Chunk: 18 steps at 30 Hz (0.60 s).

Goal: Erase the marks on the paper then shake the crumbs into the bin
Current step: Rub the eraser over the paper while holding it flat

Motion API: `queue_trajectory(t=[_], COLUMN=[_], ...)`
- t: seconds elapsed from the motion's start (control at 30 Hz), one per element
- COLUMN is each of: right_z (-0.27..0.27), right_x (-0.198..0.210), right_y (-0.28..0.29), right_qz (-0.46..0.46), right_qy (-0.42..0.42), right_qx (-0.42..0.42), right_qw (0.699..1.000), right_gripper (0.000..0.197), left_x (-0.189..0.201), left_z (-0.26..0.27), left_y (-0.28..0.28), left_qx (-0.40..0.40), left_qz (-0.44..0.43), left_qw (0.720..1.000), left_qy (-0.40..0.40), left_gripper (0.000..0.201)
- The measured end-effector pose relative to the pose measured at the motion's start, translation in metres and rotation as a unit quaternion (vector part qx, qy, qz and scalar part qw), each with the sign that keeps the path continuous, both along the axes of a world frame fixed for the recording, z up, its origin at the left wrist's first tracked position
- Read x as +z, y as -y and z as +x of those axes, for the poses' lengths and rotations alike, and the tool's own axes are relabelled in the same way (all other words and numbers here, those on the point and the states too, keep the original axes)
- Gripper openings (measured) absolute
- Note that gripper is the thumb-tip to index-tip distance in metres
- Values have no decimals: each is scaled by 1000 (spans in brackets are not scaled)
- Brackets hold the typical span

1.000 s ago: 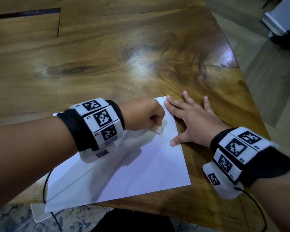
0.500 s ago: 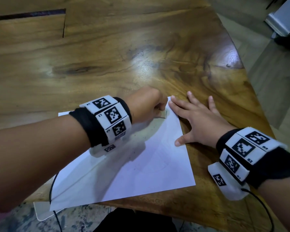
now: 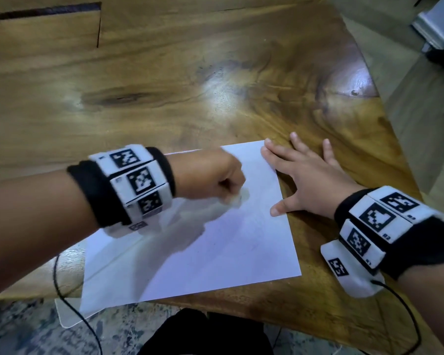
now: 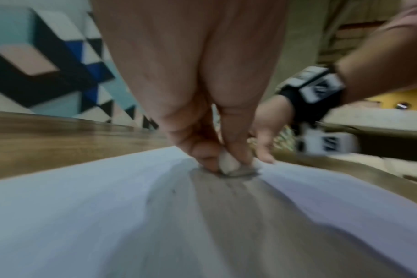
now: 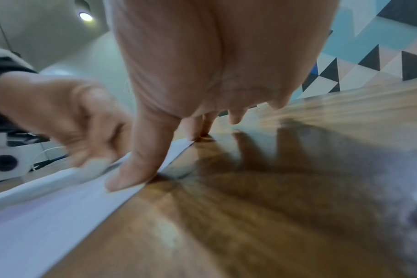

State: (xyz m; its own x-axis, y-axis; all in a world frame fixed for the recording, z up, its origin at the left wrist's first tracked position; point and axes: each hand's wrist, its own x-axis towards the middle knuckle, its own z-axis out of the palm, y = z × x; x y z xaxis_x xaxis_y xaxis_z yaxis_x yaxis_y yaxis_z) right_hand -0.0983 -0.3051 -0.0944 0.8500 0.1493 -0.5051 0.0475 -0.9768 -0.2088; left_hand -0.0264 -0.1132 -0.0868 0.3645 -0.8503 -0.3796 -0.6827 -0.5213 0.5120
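A white sheet of paper (image 3: 215, 247) lies on the wooden table (image 3: 215, 73) near its front edge. My left hand (image 3: 215, 175) pinches a small white eraser (image 3: 235, 198) and presses it on the upper part of the sheet; the eraser (image 4: 227, 164) shows between thumb and fingers in the left wrist view. My right hand (image 3: 305, 180) lies flat with spread fingers on the paper's right edge, its thumb (image 5: 131, 169) and a fingertip on the sheet (image 5: 48, 216). Faint pencil marks are barely visible. No bin is in view.
The table's right edge (image 3: 385, 119) drops to a tiled floor. A pale flat tray-like object (image 3: 67, 313) pokes out below the paper's near left corner, over a patterned rug. Thin black cables hang from both wristbands.
My left hand with the eraser slid up the sheet, then back down toward me. The right hand has stayed flat on the paper's edge.
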Motion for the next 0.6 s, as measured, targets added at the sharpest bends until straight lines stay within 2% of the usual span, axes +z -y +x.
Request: queue_trajectory(t=[0.03,0.1,0.2,0.27,0.33,0.4,0.47,0.5,0.6], right_z=[0,0,-1,0,0,0,-1,-1,-1], right_x=[0,0,1,1,0,0,-1,-1,-1], right_y=[0,0,-1,-1,-1,0,1,0,0], right_qz=[1,0,-3,-4,-3,0,6,8,11], right_qy=[0,0,2,2,1,1,2,2,3], right_qx=[-1,-1,2,3,3,2,0,0,0], right_qw=[1000,1000,1000,1000,1000,1000,1000,1000,1000], right_gripper=[113,113,113,112,113,113,113,113,112], left_x=[1,2,1,-3,-5,-3,-4,-4,-5], left_z=[-5,-4,12,16,7,-8,-11,-8,10], left_y=[-5,-4,15,19,7,-9,-16,-15,4], left_qx=[-25,-21,61,86,48,-3,-13,2,89], left_qz=[29,39,-23,-44,-46,-18,8,-7,-85], left_qw=[999,998,996,991,996,1000,999,1000,989], left_qy=[-26,-35,55,93,61,-8,-44,-30,78], left_gripper=[10,9,14,16,15,12,6,6,9])
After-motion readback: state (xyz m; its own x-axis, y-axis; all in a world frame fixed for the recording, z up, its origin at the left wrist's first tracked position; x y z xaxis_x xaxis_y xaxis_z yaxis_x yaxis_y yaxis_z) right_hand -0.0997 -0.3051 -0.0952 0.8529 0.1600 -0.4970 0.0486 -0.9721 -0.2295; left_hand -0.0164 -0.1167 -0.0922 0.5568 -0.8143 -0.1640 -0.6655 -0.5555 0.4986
